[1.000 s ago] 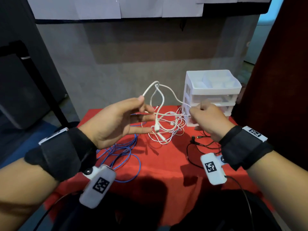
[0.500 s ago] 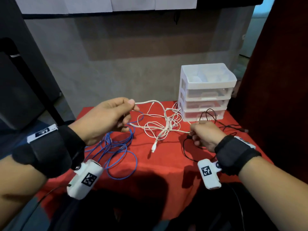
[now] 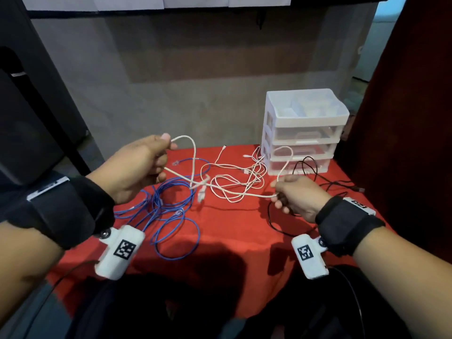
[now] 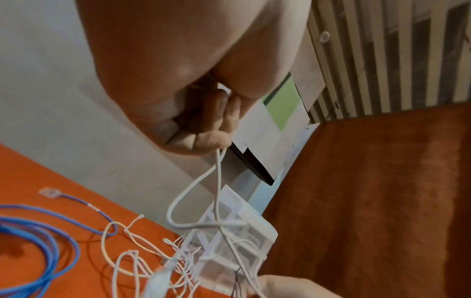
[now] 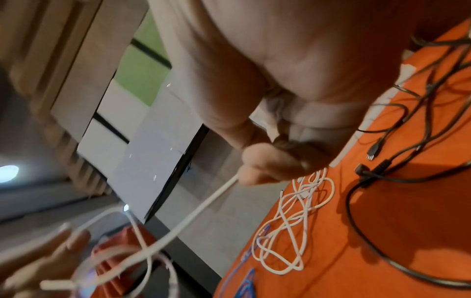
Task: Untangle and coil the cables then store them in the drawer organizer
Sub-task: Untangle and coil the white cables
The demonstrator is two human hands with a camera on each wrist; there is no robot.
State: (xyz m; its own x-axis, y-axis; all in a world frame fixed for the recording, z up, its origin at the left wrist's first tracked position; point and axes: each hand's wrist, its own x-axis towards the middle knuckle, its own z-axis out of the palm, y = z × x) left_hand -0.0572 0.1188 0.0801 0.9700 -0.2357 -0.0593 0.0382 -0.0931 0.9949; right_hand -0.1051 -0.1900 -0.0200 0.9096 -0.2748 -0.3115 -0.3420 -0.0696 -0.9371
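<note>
A thick white cable (image 3: 234,192) (image 4: 218,181) (image 5: 203,205) stretches above the red table between my hands. My left hand (image 3: 166,148) (image 4: 203,139) pinches one looped part at the left, where the cable crosses itself and a plug (image 3: 201,193) hangs. My right hand (image 3: 278,192) (image 5: 254,167) grips the other part, with a loop rising toward the white drawer organizer (image 3: 305,123) (image 4: 242,221). A thinner white cable tangle (image 3: 239,182) (image 5: 288,231) lies on the cloth below.
Loose blue cable loops (image 3: 166,209) (image 4: 51,252) lie at the left on the red cloth (image 3: 232,231). A black cable (image 3: 305,167) (image 5: 369,173) sprawls at the right, in front of the organizer, whose drawers are closed. A grey wall stands behind the table.
Both hands have come down and moved apart. The white cable, held high in a bunch before, now runs taut between them, and the thin tangle lies on the table.
</note>
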